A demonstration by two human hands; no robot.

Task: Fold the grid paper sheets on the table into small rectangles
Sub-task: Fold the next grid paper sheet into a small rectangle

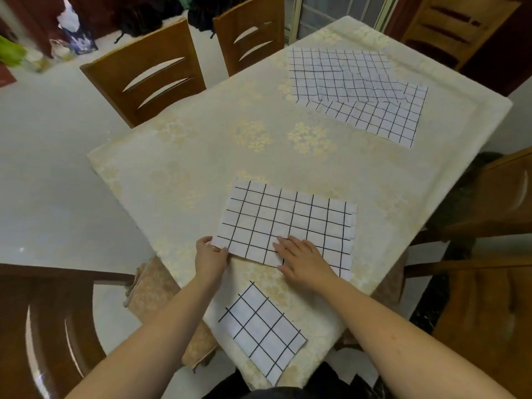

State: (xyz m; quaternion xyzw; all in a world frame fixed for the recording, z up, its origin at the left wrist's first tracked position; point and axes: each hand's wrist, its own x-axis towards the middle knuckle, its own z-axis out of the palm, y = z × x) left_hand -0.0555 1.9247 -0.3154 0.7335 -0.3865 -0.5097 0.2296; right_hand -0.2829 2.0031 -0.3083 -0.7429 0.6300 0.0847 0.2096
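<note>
Matt grid paper (285,223), glossy wooden chair (51,326)

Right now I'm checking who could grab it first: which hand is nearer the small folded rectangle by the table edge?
Right, narrowly. The right hand lies flat on the half-folded sheet, just beyond the small folded rectangle; the left hand pinches that sheet's left corner, slightly farther off.

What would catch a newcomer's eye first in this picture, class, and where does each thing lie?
Two bare hands work a half-folded grid sheet near the table's front edge: the left hand pinches its near-left corner, the right hand presses flat on it. A small folded rectangle lies nearer the person, and unfolded sheets overlap at the far right.
</note>
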